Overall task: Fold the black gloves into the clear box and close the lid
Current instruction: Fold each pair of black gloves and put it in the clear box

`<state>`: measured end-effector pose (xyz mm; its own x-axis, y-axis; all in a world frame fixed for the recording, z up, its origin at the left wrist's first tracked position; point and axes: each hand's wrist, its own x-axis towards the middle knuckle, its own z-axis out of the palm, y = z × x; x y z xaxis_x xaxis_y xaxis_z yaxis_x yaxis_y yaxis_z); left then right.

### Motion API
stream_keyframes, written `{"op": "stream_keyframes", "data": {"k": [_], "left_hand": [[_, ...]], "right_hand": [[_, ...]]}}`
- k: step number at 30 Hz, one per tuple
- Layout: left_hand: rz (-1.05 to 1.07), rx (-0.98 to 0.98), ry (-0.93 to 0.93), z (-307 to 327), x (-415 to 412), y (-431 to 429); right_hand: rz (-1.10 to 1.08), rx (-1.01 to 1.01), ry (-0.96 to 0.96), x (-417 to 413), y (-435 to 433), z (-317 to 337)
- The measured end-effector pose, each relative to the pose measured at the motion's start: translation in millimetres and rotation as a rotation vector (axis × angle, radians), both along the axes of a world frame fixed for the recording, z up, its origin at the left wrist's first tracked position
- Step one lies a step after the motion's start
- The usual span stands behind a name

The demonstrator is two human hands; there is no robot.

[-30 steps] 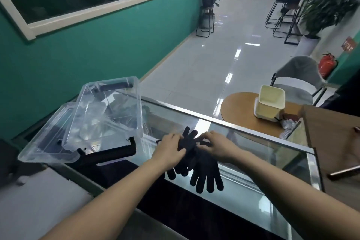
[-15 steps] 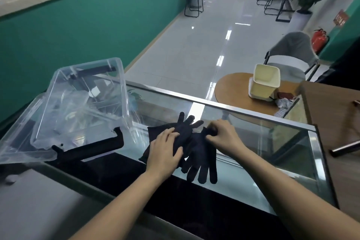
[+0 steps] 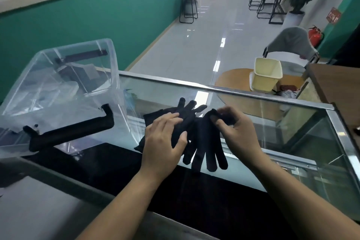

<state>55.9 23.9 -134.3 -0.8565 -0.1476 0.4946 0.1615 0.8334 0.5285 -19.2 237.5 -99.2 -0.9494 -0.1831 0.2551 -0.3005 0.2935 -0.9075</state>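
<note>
While the black gloves (image 3: 196, 132) lie on the glass bench (image 3: 272, 138) just right of the clear box (image 3: 64, 84), they are pressed flat by the left hand (image 3: 165, 142) and one cuff is pinched by the right hand (image 3: 236, 128).

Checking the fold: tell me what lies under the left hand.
The left hand presses flat on the black gloves, which lie on the glass counter. The cloth beneath the palm is covered, so any fold there cannot be seen.
</note>
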Motion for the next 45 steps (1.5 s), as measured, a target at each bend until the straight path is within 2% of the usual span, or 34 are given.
{"op": "stream_keyframes", "data": {"k": [6,13,15,18,20,22,24,28,32,37,39,41,45], "left_hand": [[-0.003,-0.053,0.145,2.3,5.7,5.9],[-0.09,-0.163,0.334,6.2,16.9,22.2],[-0.082,-0.165,0.382,4.9,17.3,20.3],[-0.047,-0.061,0.405,9.3,24.0,20.5],[-0.013,0.008,0.419,13.4,29.4,21.6],[-0.004,0.061,0.445,15.7,39.8,26.2],[-0.018,0.068,0.463,15.6,53.2,35.2],[-0.089,-0.05,0.509,10.1,72.3,45.1],[-0.265,-0.107,0.479,5.2,69.8,43.7],[-0.493,-0.184,0.332,-6.7,66.7,47.5],[-0.507,-0.192,0.264,-8.6,67.3,46.7],[-0.508,-0.198,0.194,-9.6,68.9,46.6],[-0.484,-0.213,0.079,-7.6,75.0,50.8]], "right_hand": [[0.003,-0.034,0.193,14.9,-1.0,6.5],[0.21,0.067,0.319,64.0,1.9,0.7],[0.167,0.04,0.243,72.0,11.0,-0.7],[0.103,-0.147,-0.015,80.9,18.7,0.7],[0.215,-0.253,-0.305,82.9,12.8,5.9],[0.386,-0.246,-0.609,85.3,3.7,13.9],[0.517,-0.231,-0.755,85.9,-1.9,16.2],[0.6,-0.411,-0.822,85.3,-6.7,12.5],[0.529,-0.562,-0.877,76.2,-0.1,12.5],[0.262,-0.568,-0.732,63.3,15.2,8.3],[0.263,-0.596,-0.755,54.8,17.7,5.1],[0.257,-0.534,-0.739,47.9,19.6,-0.3],[0.104,-0.435,-0.603,44.8,17.4,-6.7]]}}
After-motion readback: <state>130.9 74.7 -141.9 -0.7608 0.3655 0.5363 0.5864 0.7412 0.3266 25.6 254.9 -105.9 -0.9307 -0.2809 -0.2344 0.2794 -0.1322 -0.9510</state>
